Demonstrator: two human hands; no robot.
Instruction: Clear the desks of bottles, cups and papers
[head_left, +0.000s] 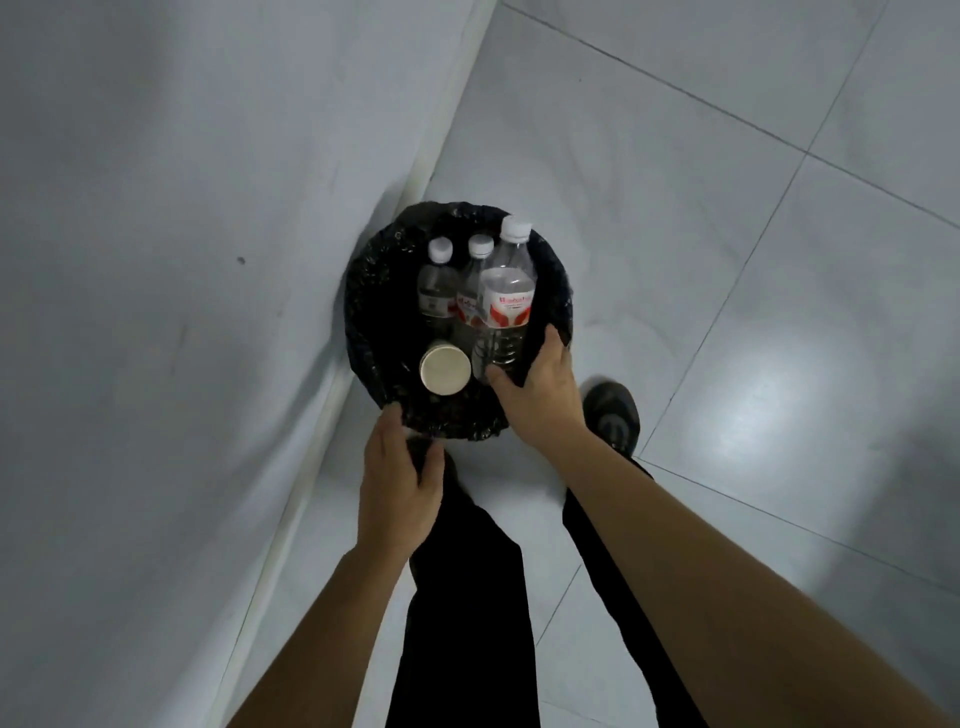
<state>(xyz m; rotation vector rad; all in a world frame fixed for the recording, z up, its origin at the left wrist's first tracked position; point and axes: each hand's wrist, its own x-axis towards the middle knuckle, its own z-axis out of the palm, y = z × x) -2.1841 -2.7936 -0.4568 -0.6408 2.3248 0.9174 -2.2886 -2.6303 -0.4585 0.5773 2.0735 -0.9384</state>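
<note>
A round bin lined with a black bag (363, 291) stands on the floor against the wall. Inside it are two small clear bottles with white caps (438, 283) (472, 291) and a paper cup (445, 370) lying with its base towards me. A larger clear bottle with a red and white label (508, 296) leans over the bin's right side. My right hand (537, 395) grips this bottle's lower end between thumb and fingers. My left hand (400, 483) hovers at the bin's near rim, fingertips at the bag's edge, holding nothing.
A pale wall (182, 260) runs along the left with a skirting strip (311, 467). White floor tiles (727, 260) spread to the right. My dark trousers (467, 597) and a dark shoe (613, 415) are just behind the bin.
</note>
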